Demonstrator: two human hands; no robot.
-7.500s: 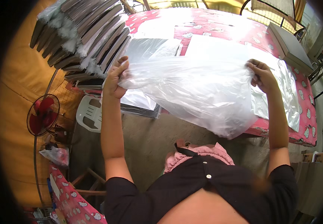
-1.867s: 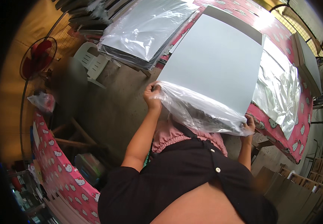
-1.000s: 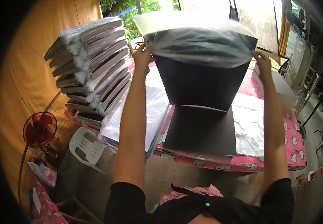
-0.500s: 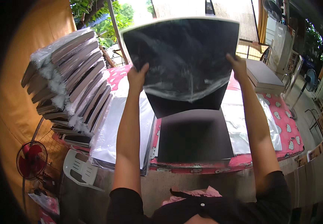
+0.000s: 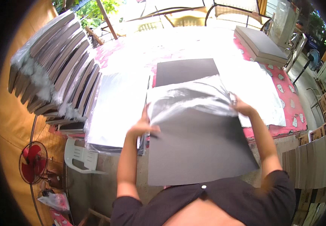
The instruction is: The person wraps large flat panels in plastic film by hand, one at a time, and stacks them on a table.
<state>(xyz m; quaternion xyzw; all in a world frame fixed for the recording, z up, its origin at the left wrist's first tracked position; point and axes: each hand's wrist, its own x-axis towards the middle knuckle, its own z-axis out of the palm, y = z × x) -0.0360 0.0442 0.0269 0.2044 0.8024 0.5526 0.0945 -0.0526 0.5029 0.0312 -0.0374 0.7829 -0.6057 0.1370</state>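
A large dark grey sheet (image 5: 198, 147) lies tilted toward my body, its near edge by my shirt. Clear plastic (image 5: 185, 100), bunched and shiny, covers its far part. My left hand (image 5: 144, 126) grips the left edge where the plastic ends, thumb on top. At the right edge, my right hand (image 5: 240, 104) has its fingers closed on the plastic and the sheet. Another dark sheet (image 5: 187, 69) shows beyond, flat on the table. A pile of white plastic-covered sheets (image 5: 115, 109) sits beside my left hand; white plastic (image 5: 261, 94) spreads to the right of my right hand.
The table has a pink patterned cover (image 5: 295, 113). A tall leaning stack of wrapped dark boards (image 5: 53, 64) stands at the left, and a grey box-like stack (image 5: 261, 43) at the far right. A white plastic chair (image 5: 82, 156) and a red fan (image 5: 33, 162) are at lower left.
Both hands have come down and toward me with the sheet, which was held up in front. The plastic is now bunched across its far part, leaving the near part bare.
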